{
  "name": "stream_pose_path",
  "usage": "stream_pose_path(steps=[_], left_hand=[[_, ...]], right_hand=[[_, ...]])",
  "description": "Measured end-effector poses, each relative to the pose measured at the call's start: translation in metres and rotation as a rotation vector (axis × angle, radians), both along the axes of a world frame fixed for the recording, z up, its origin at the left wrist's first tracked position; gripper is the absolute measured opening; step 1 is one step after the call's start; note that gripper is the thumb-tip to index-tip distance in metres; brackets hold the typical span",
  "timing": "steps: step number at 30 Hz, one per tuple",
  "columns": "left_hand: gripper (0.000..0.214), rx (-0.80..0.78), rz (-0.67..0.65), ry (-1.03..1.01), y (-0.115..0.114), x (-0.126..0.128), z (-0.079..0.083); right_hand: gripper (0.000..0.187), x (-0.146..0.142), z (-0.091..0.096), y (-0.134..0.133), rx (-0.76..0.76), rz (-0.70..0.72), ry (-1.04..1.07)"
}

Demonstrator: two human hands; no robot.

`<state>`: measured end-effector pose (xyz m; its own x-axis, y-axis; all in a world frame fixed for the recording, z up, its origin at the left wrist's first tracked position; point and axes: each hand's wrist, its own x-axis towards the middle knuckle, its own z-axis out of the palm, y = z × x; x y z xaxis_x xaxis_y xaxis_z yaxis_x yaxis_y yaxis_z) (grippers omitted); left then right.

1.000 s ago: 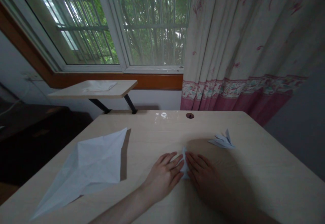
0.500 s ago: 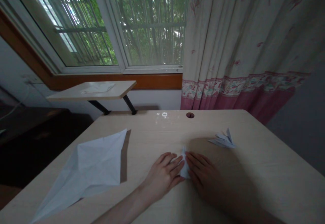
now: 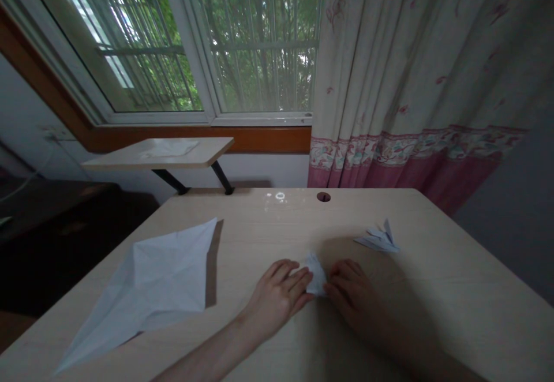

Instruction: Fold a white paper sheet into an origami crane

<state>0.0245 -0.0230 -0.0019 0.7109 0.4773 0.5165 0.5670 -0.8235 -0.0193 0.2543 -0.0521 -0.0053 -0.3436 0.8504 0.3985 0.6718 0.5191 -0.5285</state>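
Observation:
A small piece of folded white paper lies on the desk between my hands. My left hand holds its left side, fingers together over the edge and thumb near the lower corner. At the lower right corner, the thumb and fingertips of my right hand are closed on the paper's edge. Part of the paper is hidden under my left fingers. Farther right sits a separate folded paper shape with a raised pointed flap. A large creased white sheet lies to the left, apart from my hands.
The light wooden desk has a round cable hole near its back edge. A raised shelf on black legs stands at the back left, with white paper on it. Behind are a window and a flowered curtain.
My right hand has moved slightly right and its fingers have curled in, uncovering more of the folded paper, which now looks wider. My left hand has barely moved.

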Motion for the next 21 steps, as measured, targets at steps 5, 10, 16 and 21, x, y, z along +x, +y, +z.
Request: stream_pose_path(steps=[5,10,16,21], left_hand=[[0.036,0.021,-0.014,0.021,-0.0007,-0.0013,0.0038],[0.041,-0.036,0.027,-0.015,-0.0038,-0.0025,0.0093],[0.06,-0.208,0.16,-0.238,-0.0071,-0.0024,0.0081],[0.033,-0.457,0.196,-0.41,-0.0058,-0.0007,0.0095]], right_hand=[[0.018,-0.0037,0.0057,0.0017,-0.133,-0.008,0.213],[0.023,-0.0084,0.0003,0.0052,-0.209,-0.051,0.426],[0.018,-0.0075,-0.001,0.0045,-0.214,-0.072,0.401],[0.014,-0.0053,0.0016,0.0043,-0.195,-0.036,0.381]])
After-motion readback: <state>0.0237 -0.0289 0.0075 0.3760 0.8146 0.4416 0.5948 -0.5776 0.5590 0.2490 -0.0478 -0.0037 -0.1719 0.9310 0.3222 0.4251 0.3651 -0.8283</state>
